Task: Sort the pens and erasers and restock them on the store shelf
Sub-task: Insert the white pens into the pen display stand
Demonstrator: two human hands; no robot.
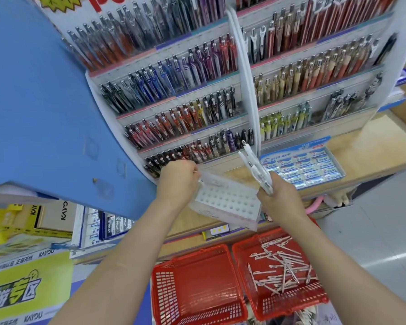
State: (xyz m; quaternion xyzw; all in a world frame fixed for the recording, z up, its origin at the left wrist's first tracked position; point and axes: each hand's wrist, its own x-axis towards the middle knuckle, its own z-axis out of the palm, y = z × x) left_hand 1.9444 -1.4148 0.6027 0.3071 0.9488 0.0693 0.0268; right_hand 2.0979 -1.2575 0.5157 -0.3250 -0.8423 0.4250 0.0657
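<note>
several pens [256, 168] right hand [282, 198], tray [227, 204] left hand [177, 182]

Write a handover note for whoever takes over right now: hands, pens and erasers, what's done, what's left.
Left hand grips one end of the white holed pen tray, tilted before the pen rack.
Right hand grips a bundle of white pens.
Done: Pilot erasers sit boxed on the shelf; no pens stand in the tray's holes yet.
Left: many loose pens lie in the right red basket; probably slot the held pens, shelve the tray, then sort the basket.
</note>
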